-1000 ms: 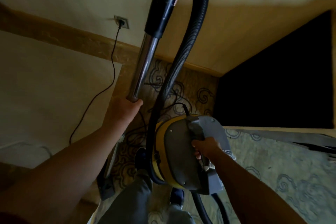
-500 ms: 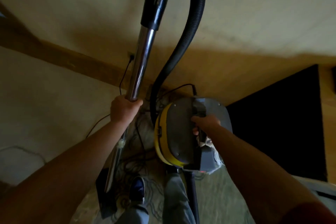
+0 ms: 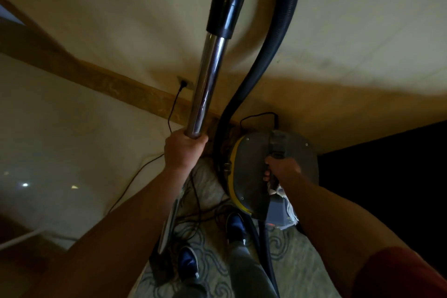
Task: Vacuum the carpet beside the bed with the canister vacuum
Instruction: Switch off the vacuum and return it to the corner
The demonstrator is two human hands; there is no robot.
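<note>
My left hand point(image 3: 183, 150) grips the chrome wand point(image 3: 208, 84), which rises upright in front of me. A black ribbed hose point(image 3: 273, 51) loops from the wand's top down to the yellow and grey canister vacuum point(image 3: 251, 176). My right hand point(image 3: 280, 169) holds the canister by its black top handle, lifted off the floor. The wand's lower part runs down to a dark floor nozzle point(image 3: 162, 266) on the patterned carpet point(image 3: 302, 261). The white bed point(image 3: 60, 152) lies to the left.
A black power cord point(image 3: 145, 164) runs from the wall socket point(image 3: 185, 82) over the bed edge and lies in loops on the carpet around my feet point(image 3: 188, 261). A wooden headboard strip point(image 3: 101, 80) lines the wall. Dark furniture point(image 3: 387, 189) stands at right.
The view has tilted up toward the wall. The canister has come a little higher and nearer the wall in my right hand. Both grips are unchanged.
</note>
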